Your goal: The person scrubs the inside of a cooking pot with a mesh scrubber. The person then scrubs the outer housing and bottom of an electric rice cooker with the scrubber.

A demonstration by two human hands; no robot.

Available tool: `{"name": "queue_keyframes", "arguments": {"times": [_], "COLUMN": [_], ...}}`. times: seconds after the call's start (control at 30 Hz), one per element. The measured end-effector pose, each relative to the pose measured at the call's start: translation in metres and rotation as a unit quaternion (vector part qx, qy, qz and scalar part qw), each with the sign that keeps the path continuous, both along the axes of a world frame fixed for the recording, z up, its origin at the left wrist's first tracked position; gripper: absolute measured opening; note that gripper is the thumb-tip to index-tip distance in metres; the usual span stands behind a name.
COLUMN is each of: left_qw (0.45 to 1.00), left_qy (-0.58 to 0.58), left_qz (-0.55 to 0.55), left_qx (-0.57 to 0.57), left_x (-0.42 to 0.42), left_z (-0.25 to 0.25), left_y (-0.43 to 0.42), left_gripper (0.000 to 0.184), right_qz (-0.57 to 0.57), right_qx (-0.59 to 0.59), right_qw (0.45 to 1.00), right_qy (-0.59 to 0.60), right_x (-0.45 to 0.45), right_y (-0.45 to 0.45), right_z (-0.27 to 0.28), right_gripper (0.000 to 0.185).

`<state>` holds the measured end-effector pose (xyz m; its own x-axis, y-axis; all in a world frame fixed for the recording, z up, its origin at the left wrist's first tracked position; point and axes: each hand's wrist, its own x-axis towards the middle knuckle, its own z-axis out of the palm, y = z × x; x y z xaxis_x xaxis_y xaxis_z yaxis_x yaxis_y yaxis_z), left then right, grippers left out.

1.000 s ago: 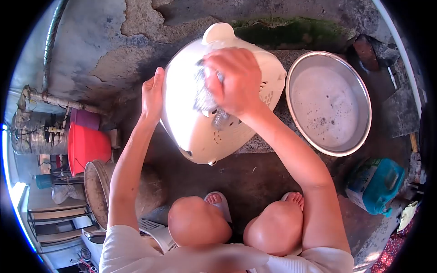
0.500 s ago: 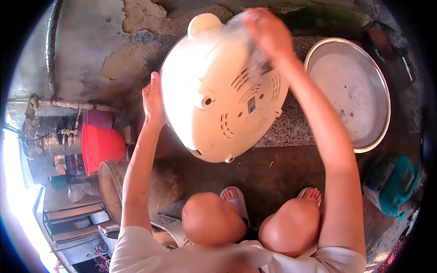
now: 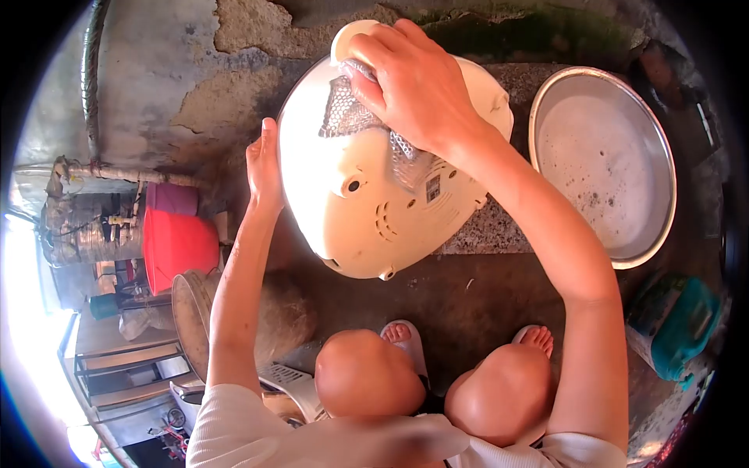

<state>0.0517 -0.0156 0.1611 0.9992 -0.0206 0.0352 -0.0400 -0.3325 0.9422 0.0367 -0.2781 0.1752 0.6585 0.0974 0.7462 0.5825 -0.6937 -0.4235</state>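
A cream plastic appliance [image 3: 335, 210], probably a rice cooker, is tipped so its vented underside with small feet and a label faces me. My left hand [image 3: 264, 168] grips its left edge, thumb up along the side and the other fingers largely hidden behind. My right hand [image 3: 417, 90] is closed on a grey mesh scrubbing cloth [image 3: 347, 109], pressed on the upper part of the underside near a rounded tab. Part of the cloth hangs below the hand over the vents.
A metal basin [image 3: 593, 164] of foamy water stands right of the speckled slab [image 3: 499, 230]. A teal jug [image 3: 677, 324] lies farther right. Red bucket [image 3: 179, 246] and round wooden-looking container [image 3: 191, 312] are at left. A peeling wall [image 3: 156, 86] rises behind.
My right hand has moved left across the underside with the mesh cloth, from the upper right to near the tab. My left hand keeps its hold and the appliance stays almost in place.
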Motion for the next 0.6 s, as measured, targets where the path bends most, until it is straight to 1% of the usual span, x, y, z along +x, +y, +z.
{"name": "queue_keyframes", "arguments": {"times": [0.03,0.07,0.1,0.13,0.2,0.23,0.27,0.3,0.33,0.37,0.4,0.47,0.5,0.57,0.6], "left_qw": [1.0,1.0,0.999,0.998,0.998,0.999,0.999,0.999,0.998,0.996,0.997,0.996,0.998,0.996,0.994], "left_qy": [0.007,-0.002,-0.012,-0.02,-0.023,-0.021,-0.004,0.012,0.021,0.012,0.004,-0.003,0.011,0.014,0.013], "left_qz": [-0.009,0.011,0.032,0.056,0.048,0.046,0.041,0.035,0.027,0.038,0.047,0.069,0.042,0.077,0.093], "left_qx": [0.002,-0.01,-0.022,-0.032,-0.019,-0.012,-0.021,-0.031,-0.045,-0.074,-0.068,-0.053,-0.039,-0.052,-0.057], "left_x": [0.0,-0.001,-0.003,-0.009,-0.003,-0.002,-0.003,0.0,0.004,0.002,0.001,-0.004,-0.003,-0.005,-0.002], "left_z": [-0.001,-0.001,-0.001,-0.001,-0.001,-0.003,-0.004,-0.004,-0.002,-0.002,0.0,0.002,-0.001,-0.009,-0.009], "left_y": [0.005,0.002,-0.004,-0.005,-0.002,-0.001,0.003,0.007,0.007,0.001,-0.003,-0.005,0.007,0.014,0.016], "left_gripper": [0.052,0.051,0.051,0.05,0.05,0.05,0.05,0.05,0.049,0.049,0.049,0.049,0.049,0.049,0.049], "right_qz": [-0.007,-0.014,0.001,-0.014,-0.012,-0.032,-0.063,-0.025,-0.002,0.03,0.063,0.068,0.075,0.116,0.134], "right_qx": [0.041,0.076,0.099,0.126,0.151,0.108,0.095,0.044,0.019,0.036,0.053,0.029,0.017,-0.031,-0.053], "right_qw": [0.999,0.995,0.973,0.977,0.973,0.994,0.991,0.997,0.997,0.994,0.989,0.989,0.988,0.99,0.988], "right_qy": [-0.032,-0.068,0.21,0.17,0.174,-0.01,-0.074,-0.053,-0.069,-0.096,-0.123,-0.132,-0.133,-0.074,-0.048], "right_x": [0.011,0.033,0.051,0.081,0.044,0.037,0.027,0.009,0.002,-0.002,-0.006,-0.017,-0.027,-0.046,-0.05], "right_y": [-0.003,-0.016,-0.045,-0.069,-0.046,-0.022,0.006,0.021,0.033,0.037,0.038,0.044,0.046,0.047,0.047], "right_z": [-0.015,-0.031,-0.034,-0.073,-0.039,-0.031,-0.026,-0.012,-0.016,-0.025,-0.036,-0.062,-0.078,-0.117,-0.121], "right_gripper": [0.022,0.022,0.022,0.022,0.025,0.021,0.019,0.017,0.02,0.03,0.043,0.052,0.057,0.064,0.068]}}
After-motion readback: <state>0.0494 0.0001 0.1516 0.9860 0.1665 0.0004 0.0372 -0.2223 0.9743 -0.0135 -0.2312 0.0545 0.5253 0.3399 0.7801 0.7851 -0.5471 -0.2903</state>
